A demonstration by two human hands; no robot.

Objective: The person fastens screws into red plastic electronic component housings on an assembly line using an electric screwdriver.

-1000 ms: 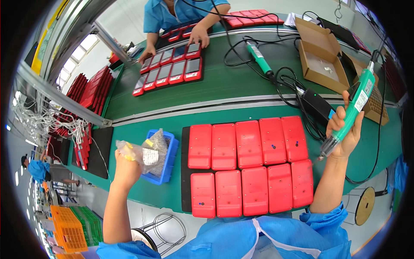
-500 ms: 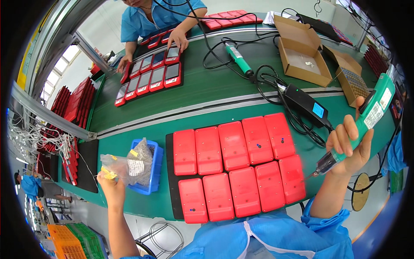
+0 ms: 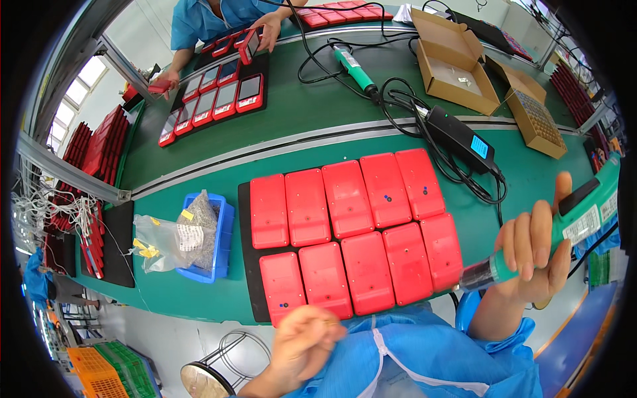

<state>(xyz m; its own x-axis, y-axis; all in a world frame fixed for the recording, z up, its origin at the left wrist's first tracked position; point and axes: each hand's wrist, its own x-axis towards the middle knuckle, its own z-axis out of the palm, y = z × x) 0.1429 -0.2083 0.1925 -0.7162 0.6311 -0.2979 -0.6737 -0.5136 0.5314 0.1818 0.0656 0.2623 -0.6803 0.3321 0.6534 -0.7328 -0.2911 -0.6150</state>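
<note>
A green electric screwdriver (image 3: pixel 589 222) is gripped in my right hand (image 3: pixel 531 255), its dark tip end angled down-left beside the lower right corner of the red casings. Two rows of red plastic casings (image 3: pixel 349 199) lie on a black mat (image 3: pixel 249 282); several have small blue dots. My left hand (image 3: pixel 302 346) hovers at the near edge of the lower row, thumb and fingers pinched; whatever is between them is too small to name. Farther left, a blue bin (image 3: pixel 226 242) holds a clear plastic bag (image 3: pixel 159 240) and many small grey metal pieces (image 3: pixel 206 222).
Behind the casings lies a black power adapter (image 3: pixel 458 139) with coiled cables. Across the metal rail sit a second green screwdriver (image 3: pixel 355 69), open cardboard boxes (image 3: pixel 458 86) and red devices with screens (image 3: pixel 206 103). A co-worker's hand (image 3: pixel 269 30) lifts one device.
My left hand has left the plastic bag and moved right to the near edge of the casings. The screwdriver has shifted slightly right and down. The co-worker has raised a device.
</note>
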